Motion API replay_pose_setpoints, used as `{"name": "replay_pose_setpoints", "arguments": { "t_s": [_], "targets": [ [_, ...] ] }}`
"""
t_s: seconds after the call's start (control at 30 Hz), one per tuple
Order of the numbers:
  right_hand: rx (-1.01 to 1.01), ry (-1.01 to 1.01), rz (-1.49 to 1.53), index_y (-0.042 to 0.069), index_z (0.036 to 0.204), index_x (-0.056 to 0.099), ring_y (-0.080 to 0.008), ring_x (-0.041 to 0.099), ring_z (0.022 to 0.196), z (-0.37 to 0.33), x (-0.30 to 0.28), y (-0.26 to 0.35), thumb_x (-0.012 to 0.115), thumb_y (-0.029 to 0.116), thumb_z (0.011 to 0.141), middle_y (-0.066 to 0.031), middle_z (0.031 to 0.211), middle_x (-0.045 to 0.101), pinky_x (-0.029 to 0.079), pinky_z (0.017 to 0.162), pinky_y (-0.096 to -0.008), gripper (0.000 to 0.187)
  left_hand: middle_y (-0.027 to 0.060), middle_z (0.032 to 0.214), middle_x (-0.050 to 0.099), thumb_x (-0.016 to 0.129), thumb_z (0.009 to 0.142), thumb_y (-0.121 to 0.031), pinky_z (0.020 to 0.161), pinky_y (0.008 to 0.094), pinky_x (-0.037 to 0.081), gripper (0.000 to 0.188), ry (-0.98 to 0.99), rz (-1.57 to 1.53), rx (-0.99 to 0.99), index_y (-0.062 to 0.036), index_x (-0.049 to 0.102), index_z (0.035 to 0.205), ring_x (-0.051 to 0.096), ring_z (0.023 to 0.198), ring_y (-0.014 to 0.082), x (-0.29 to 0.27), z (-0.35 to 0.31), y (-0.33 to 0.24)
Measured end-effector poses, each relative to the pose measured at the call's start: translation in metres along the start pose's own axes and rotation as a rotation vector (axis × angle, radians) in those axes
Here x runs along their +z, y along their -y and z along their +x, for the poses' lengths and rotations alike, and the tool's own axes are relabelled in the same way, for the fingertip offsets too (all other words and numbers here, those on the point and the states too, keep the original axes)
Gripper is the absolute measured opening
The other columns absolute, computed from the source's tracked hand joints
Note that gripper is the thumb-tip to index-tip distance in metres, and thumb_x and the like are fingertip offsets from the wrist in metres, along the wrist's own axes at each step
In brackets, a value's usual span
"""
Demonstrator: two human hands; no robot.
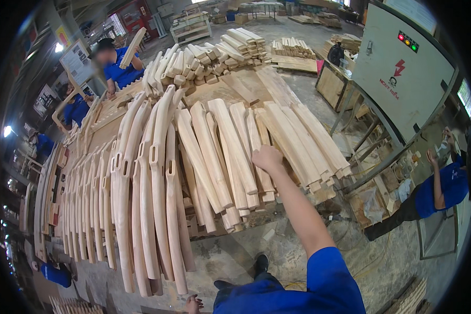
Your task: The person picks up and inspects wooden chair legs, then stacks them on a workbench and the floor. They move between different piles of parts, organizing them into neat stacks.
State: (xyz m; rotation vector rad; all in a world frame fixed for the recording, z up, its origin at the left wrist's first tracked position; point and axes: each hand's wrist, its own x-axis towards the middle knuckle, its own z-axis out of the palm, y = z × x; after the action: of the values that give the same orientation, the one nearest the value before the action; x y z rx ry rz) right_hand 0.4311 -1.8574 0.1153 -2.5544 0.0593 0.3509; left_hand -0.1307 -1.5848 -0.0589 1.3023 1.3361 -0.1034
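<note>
My right hand [267, 158] reaches forward with its fingers closed over a pale wooden bar [252, 133] in the middle of the pile. Much of that bar is hidden by the hand and its neighbours. Left of it lie more smooth, tapered wooden bars [201, 157], overlapping at slight angles. To its right is a row of straight, flat-sided bars [303, 141]. Low at the picture's bottom edge hangs my left hand [193, 303], fingers loosely curled and apart, with nothing seen in it.
Curved wooden pieces with slots [154, 209] overhang the table's near edge. Behind, a stack of short wooden blocks [204, 60] covers the far end. A grey electrical cabinet [403, 73] stands right. Co-workers in blue shirts are at the far left [123, 68] and right [445, 186].
</note>
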Motion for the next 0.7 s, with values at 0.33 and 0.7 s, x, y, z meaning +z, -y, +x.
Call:
{"name": "replay_pose_setpoints", "arguments": {
  "t_s": [0.33, 0.7],
  "targets": [
    [0.099, -0.184, 0.442, -0.004, 0.109, 0.064, -0.039, 0.063, 0.104, -0.106, 0.046, -0.103, 0.062, 0.04, 0.087, -0.024, 0.109, 0.067, 0.049, 0.088, -0.0443, 0.049, 0.0159, 0.081, 0.067, 0.046, 0.098, -0.025, 0.055, 0.0337, 0.05, 0.035, 0.059, 0.2, -0.063, 0.0023, 0.059, 0.115, 0.061, 0.062, 0.021, 0.036, -0.024, 0.004],
    [0.138, -0.398, 0.581, -0.004, 0.133, 0.051, -0.0359, 0.056, 0.12, -0.113, 0.056, -0.096, 0.068, 0.046, 0.084, -0.0259, 0.128, 0.058, 0.044, 0.101, -0.0401, 0.072, 0.0188, 0.084, 0.068, 0.049, 0.092, -0.025, 0.063, 0.0339, 0.051, 0.04, 0.122, 0.282, -0.044, 0.0042, 0.061, 0.116, 0.063, 0.069, 0.0232, 0.043, -0.011, -0.012]
  ]
}}
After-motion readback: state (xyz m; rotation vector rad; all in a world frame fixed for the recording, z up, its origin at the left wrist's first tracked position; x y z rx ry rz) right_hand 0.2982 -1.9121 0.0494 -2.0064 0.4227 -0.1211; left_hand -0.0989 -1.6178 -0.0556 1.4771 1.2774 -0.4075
